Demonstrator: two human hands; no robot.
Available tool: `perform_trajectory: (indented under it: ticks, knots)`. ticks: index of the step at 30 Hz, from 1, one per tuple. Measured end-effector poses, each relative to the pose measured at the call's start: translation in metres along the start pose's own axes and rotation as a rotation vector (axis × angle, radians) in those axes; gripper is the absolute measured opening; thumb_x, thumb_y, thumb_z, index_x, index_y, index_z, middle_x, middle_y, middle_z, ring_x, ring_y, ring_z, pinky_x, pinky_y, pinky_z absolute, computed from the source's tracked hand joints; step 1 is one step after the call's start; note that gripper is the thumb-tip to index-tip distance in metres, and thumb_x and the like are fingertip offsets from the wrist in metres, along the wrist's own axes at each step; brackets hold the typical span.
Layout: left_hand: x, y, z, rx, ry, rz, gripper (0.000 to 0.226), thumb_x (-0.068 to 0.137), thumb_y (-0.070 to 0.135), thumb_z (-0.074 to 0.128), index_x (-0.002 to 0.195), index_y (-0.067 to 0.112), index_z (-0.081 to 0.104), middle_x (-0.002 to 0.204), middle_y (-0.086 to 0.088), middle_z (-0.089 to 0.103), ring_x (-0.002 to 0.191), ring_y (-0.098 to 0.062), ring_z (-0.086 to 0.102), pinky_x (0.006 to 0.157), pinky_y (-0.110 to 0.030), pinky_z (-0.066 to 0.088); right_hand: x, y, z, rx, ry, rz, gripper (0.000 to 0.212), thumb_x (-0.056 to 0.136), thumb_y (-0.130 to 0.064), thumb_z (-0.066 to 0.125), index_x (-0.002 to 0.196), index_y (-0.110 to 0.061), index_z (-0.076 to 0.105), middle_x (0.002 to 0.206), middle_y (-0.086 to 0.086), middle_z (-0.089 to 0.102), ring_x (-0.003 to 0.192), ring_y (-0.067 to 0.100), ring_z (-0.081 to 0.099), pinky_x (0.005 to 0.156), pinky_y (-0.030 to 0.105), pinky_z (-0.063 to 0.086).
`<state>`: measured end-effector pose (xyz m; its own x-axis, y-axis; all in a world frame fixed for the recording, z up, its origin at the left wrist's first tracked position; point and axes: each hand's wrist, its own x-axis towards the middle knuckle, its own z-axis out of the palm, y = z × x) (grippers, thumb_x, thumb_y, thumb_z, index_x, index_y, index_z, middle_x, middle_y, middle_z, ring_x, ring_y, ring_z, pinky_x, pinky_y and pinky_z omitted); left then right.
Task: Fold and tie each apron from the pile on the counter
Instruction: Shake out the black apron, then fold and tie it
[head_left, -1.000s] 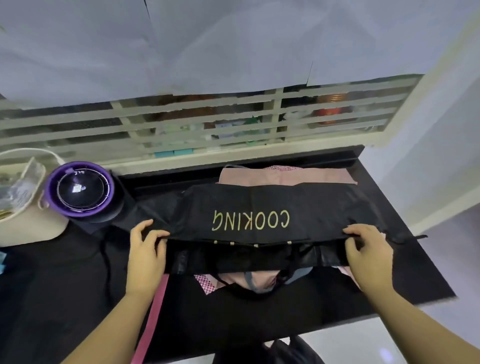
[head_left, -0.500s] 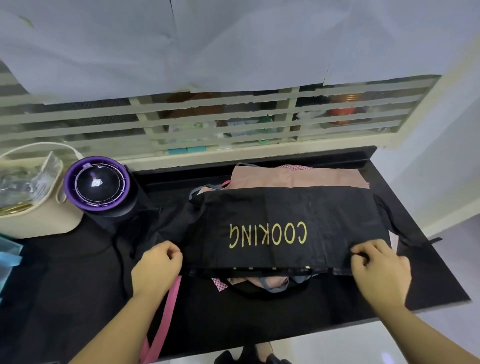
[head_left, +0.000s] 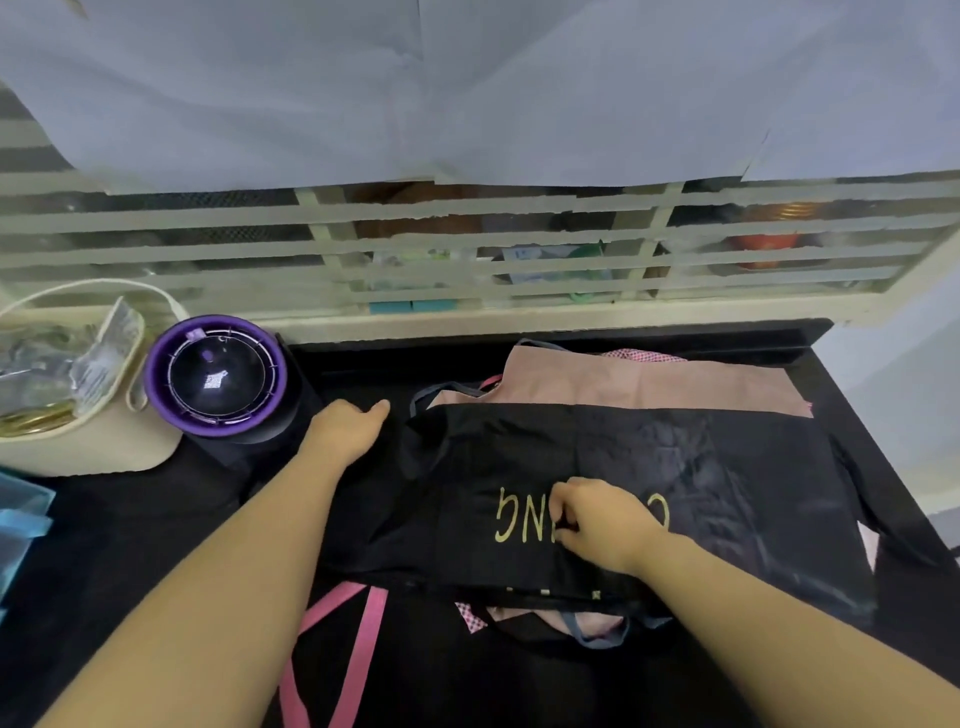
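The black apron (head_left: 701, 483) lies under the right hand (head_left: 597, 519) as a long folded band, not yet tied. That hand's fingers curl into the cloth at the lettering. The left hand (head_left: 348, 431) lies off the band's left end, its grasp hidden. The pink aprons (head_left: 623, 384) beyond the right hand look unfolded.
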<state>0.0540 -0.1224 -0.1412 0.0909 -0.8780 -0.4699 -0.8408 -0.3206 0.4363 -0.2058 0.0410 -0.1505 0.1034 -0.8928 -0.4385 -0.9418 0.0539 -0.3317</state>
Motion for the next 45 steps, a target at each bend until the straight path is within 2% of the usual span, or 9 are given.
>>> perform_trajectory:
  ticks: [5, 9, 12, 19, 25, 30, 35, 40, 45]
  knots:
    - [0.022, -0.003, 0.003, 0.102, -0.011, -0.092, 0.075, 0.084, 0.063, 0.049, 0.132, 0.005, 0.052, 0.129, -0.017, 0.058, 0.113, -0.036, 0.057, 0.087, -0.038, 0.047, 0.003, 0.007, 0.006, 0.022, -0.021, -0.025, 0.018, 0.084, -0.033, 0.063, 0.09, -0.03, 0.046, 0.095, -0.008, 0.045, 0.099, 0.02, 0.052, 0.082, 0.038, 0.049]
    - [0.021, 0.004, 0.001, 0.055, 0.021, -0.057, 0.054, 0.088, 0.052, 0.054, 0.108, 0.003, 0.066, 0.106, -0.012, 0.065, 0.092, -0.03, 0.06, 0.075, -0.035, 0.046, 0.003, 0.008, 0.013, -0.01, 0.011, -0.032, 0.016, 0.085, -0.035, 0.061, 0.097, -0.027, 0.053, 0.097, -0.009, 0.045, 0.102, 0.018, 0.049, 0.085, 0.035, 0.047]
    - [0.015, 0.008, 0.002, -0.215, -0.012, -0.001, 0.033, 0.091, 0.029, 0.062, 0.114, 0.006, 0.065, 0.109, -0.011, 0.065, 0.102, -0.029, 0.06, 0.09, -0.034, 0.048, 0.004, 0.009, 0.014, -0.012, 0.02, -0.044, 0.018, 0.086, -0.035, 0.06, 0.099, -0.025, 0.055, 0.097, -0.009, 0.044, 0.103, 0.017, 0.048, 0.085, 0.033, 0.045]
    - [-0.015, 0.0, 0.003, -0.65, 0.553, 0.052, 0.023, 0.097, 0.008, 0.049, 0.118, 0.001, 0.055, 0.118, -0.014, 0.061, 0.105, -0.018, 0.055, 0.085, -0.018, 0.034, 0.002, 0.013, 0.015, 0.044, 0.007, -0.035, 0.017, 0.085, -0.038, 0.062, 0.088, -0.032, 0.046, 0.094, -0.012, 0.043, 0.092, 0.01, 0.043, 0.084, 0.03, 0.043]
    - [-0.018, -0.013, 0.008, -0.445, 0.413, 0.146, 0.045, 0.095, 0.007, 0.052, 0.138, 0.012, 0.041, 0.147, -0.013, 0.034, 0.134, -0.029, 0.037, 0.112, -0.038, 0.03, -0.009, 0.007, 0.016, -0.012, 0.07, -0.047, 0.045, 0.085, -0.043, 0.06, 0.125, -0.029, 0.042, 0.105, -0.013, 0.044, 0.104, 0.012, 0.044, 0.089, 0.029, 0.036]
    - [-0.062, -0.022, 0.025, -0.097, 0.488, 0.4, 0.033, 0.09, 0.013, 0.059, 0.123, 0.014, 0.057, 0.138, -0.009, 0.042, 0.125, -0.032, 0.041, 0.106, -0.046, 0.032, -0.027, -0.002, 0.04, -0.103, 0.293, -0.238, 0.074, 0.079, -0.066, 0.047, 0.141, -0.028, 0.039, 0.138, -0.002, 0.045, 0.126, 0.021, 0.043, 0.109, 0.038, 0.03]
    - [-0.106, -0.059, 0.045, -0.373, 0.608, 0.134, 0.022, 0.09, 0.013, 0.059, 0.112, 0.013, 0.058, 0.11, -0.008, 0.054, 0.104, -0.029, 0.052, 0.089, -0.044, 0.044, -0.041, -0.002, 0.062, -0.281, 0.247, -0.29, 0.068, 0.084, -0.064, 0.041, 0.142, -0.029, 0.039, 0.148, 0.001, 0.041, 0.136, 0.02, 0.037, 0.114, 0.04, 0.017]
    - [-0.127, -0.088, 0.072, -0.935, 0.327, -0.337, 0.024, 0.094, 0.019, 0.058, 0.116, 0.009, 0.053, 0.1, -0.008, 0.064, 0.094, -0.023, 0.064, 0.091, -0.037, 0.049, -0.043, -0.003, 0.067, -0.304, 0.269, -0.303, 0.055, 0.093, -0.057, 0.032, 0.139, -0.028, 0.044, 0.143, 0.002, 0.047, 0.132, 0.02, 0.044, 0.11, 0.039, 0.02]
    - [-0.131, -0.084, 0.073, -1.008, 0.356, -0.4, 0.056, 0.09, 0.022, 0.064, 0.139, 0.014, 0.037, 0.133, -0.011, 0.05, 0.102, -0.021, 0.06, 0.097, -0.04, 0.047, -0.045, -0.009, 0.066, -0.301, 0.315, -0.292, 0.057, 0.1, -0.055, 0.015, 0.13, -0.029, 0.056, 0.136, -0.001, 0.055, 0.125, 0.018, 0.052, 0.109, 0.038, 0.024]
